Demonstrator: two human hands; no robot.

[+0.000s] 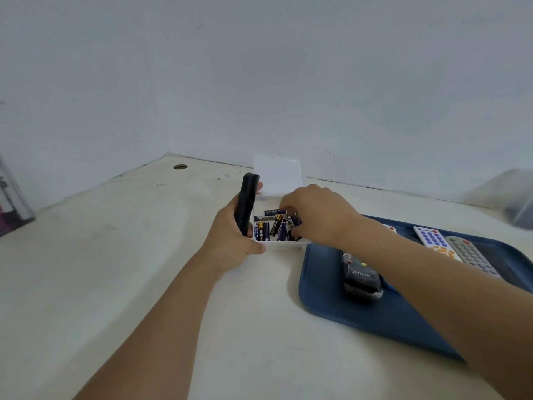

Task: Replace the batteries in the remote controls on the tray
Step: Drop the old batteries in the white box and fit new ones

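Wide pale desk (115, 269), and on its right side the blue tray (326, 287) with at least three remote controls lying on it: a black one (362, 280), a white one (432, 241), a grey one (473, 256). Left hand (230, 243) grips a black remote (246, 204) upright beside the white battery box (277, 242). Right hand (314, 215) is down in the box, fingertips pinching a battery (296, 220). I'd judge it's early going, with the tray's remotes waiting.

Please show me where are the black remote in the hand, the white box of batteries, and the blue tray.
black remote (247, 203), head view, middle of its body
white box of batteries (284, 243), head view, near front rim
blue tray (323, 281), head view, bare left part
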